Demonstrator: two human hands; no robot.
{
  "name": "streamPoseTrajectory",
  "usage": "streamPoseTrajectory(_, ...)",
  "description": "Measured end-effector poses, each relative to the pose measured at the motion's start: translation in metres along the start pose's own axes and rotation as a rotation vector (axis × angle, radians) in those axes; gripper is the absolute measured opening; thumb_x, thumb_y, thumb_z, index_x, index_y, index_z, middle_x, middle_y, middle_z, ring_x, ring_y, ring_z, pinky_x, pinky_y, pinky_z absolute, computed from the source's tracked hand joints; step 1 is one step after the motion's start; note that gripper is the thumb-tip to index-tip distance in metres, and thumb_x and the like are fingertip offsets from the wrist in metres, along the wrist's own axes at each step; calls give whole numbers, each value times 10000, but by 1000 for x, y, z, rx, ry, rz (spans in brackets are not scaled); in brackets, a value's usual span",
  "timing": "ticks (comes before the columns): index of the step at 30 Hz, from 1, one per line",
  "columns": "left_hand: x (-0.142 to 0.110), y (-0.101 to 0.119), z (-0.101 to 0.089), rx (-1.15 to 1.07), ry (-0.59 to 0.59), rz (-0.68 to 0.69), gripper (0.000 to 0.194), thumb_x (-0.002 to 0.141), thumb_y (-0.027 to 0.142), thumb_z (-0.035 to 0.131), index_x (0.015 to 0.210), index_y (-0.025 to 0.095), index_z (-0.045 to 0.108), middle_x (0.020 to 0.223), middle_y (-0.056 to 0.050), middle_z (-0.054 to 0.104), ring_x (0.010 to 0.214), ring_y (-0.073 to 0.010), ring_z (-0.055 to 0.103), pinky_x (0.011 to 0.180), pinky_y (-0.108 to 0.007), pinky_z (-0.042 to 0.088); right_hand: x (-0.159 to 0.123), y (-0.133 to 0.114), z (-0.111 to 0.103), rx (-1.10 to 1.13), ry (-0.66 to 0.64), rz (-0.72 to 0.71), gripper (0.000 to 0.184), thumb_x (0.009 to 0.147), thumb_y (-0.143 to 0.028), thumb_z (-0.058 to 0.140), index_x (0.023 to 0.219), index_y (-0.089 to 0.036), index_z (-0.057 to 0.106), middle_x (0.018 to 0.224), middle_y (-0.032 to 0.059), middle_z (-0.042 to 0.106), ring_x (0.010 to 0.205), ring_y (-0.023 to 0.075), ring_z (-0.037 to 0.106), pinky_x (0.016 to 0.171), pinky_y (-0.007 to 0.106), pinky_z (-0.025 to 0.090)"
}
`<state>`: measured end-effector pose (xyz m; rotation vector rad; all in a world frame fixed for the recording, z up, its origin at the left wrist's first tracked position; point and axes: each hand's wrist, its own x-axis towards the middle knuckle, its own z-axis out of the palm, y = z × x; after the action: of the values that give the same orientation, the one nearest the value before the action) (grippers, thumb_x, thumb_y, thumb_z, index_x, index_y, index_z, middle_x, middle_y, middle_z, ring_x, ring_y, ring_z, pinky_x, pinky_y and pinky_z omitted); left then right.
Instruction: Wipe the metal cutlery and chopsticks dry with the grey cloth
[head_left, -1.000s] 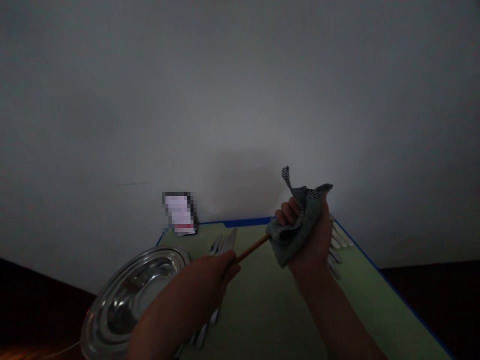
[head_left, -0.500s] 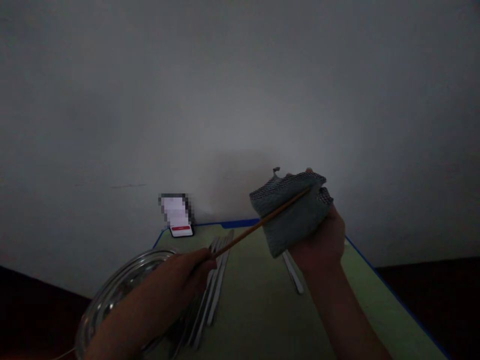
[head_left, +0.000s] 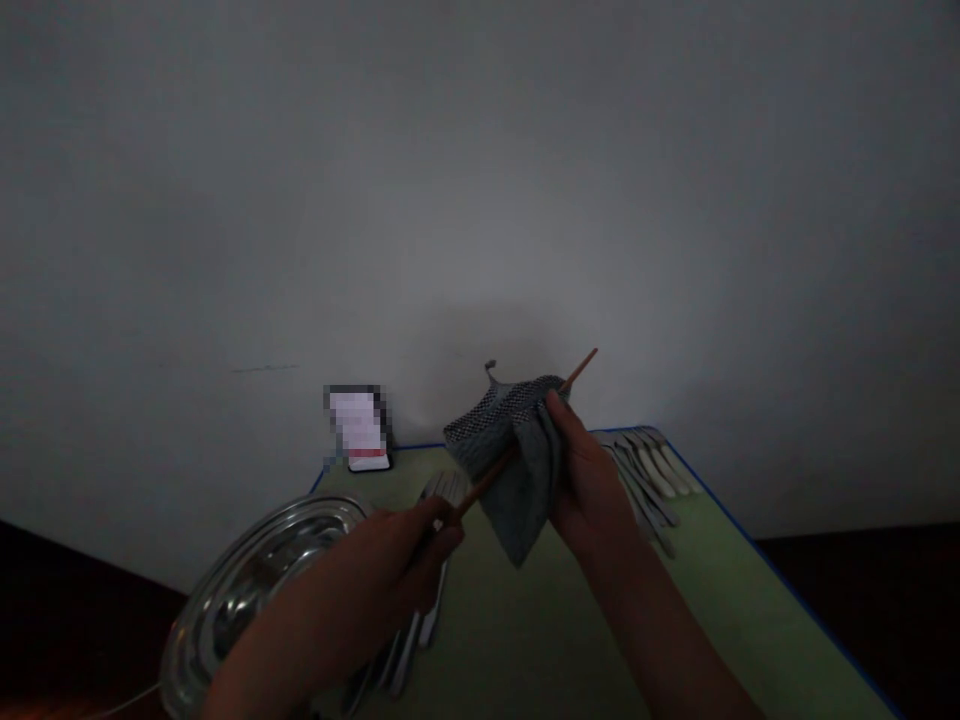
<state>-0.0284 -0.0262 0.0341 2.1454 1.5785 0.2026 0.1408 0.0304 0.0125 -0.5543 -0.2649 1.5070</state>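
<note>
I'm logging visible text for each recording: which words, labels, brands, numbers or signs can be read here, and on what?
Readable text: none.
Phone: screen pixelated or blurred; any text is unreadable.
Cloth, stick, bowl, cutlery: no lettering can be made out in this dim light.

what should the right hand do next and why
Perhaps slide the cloth toward the far tip of the stick: that tip pokes out bare, while the right hand pinches cloth against the stick and the left hand holds its near end.
</note>
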Motion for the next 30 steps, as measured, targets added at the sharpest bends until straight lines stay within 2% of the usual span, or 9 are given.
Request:
streamPoseTrajectory(4, 7, -1, 3, -66, 80, 30, 301, 902, 428, 353, 1068, 234, 511, 881, -34, 676, 761, -192, 635, 670, -289, 451, -2, 7, 1, -11, -83, 115, 201, 730, -271, 664, 889, -157, 616, 781, 13, 687, 776, 159, 652, 751, 303, 532)
streamPoseTrajectory(9, 20, 1, 0, -162, 271, -55, 361, 869, 466, 410, 1100, 189, 399, 809, -54, 697, 751, -220, 657, 626, -299, 470, 1, 16, -2, -17, -256, 117, 260, 752, -336, 636, 937, -154, 630, 957, 45, 691, 902, 166, 634, 824, 305, 495)
streamPoseTrajectory(13, 21, 1, -5, -161, 415, -83, 358, 856, 476, 398, 1058, 182, 423, 788, -59, 691, 693, -215, 651, 558, -282, 451, -1, 11, 1, -31, -263, 200, 283, 818, -379, 540, 973, -160, 630, 958, 42, 691, 957, 168, 615, 836, 314, 490)
streamPoseTrajectory(16, 19, 1, -8, -123, 496, -139, 367, 836, 480, 385, 1016, 169, 456, 718, -57, 665, 622, -220, 629, 493, -275, 413, -7, 7, 3, -41, -407, 220, 380, 826, -470, 489, 1009, -167, 627, 996, 53, 680, 976, 177, 604, 831, 327, 495)
streamPoseTrajectory(18, 18, 1, -10, -129, 526, -158, 374, 827, 478, 381, 1012, 163, 464, 678, -44, 645, 590, -214, 614, 479, -272, 400, -10, 7, 2, -104, -468, 150, 330, 782, -394, 592, 1045, -197, 614, 1042, 38, 667, 960, 170, 608, 826, 322, 497)
streamPoseTrajectory(21, 17, 1, -13, -182, 555, -137, 389, 830, 489, 374, 1031, 173, 476, 616, -2, 611, 519, -184, 577, 461, -258, 386, -7, 8, -3, -214, -394, 68, 328, 685, -204, 704, 1004, -196, 629, 1004, 28, 678, 872, 156, 630, 802, 308, 507)
streamPoseTrajectory(25, 15, 0, -14, -146, 494, -87, 368, 842, 503, 367, 936, 196, 546, 544, 28, 587, 461, -157, 535, 458, -250, 379, 2, 1, -8, -171, -258, 33, 244, 698, -248, 693, 926, -165, 666, 923, 43, 698, 814, 165, 643, 802, 328, 517)
streamPoseTrajectory(27, 15, -1, -13, -94, 438, -81, 357, 854, 472, 353, 872, 200, 583, 610, 3, 638, 545, -171, 589, 525, -262, 423, 6, -5, -9, -126, -223, 11, 240, 725, -261, 669, 951, -181, 665, 948, 34, 696, 858, 167, 639, 824, 325, 513)
streamPoseTrajectory(30, 14, -4, -10, -63, 370, -59, 333, 865, 407, 344, 901, 212, 612, 851, -35, 700, 776, -200, 646, 699, -294, 468, 10, -12, -9, -60, -202, 18, 222, 780, -279, 606, 979, -194, 659, 1018, 25, 682, 939, 163, 622, 868, 310, 493)
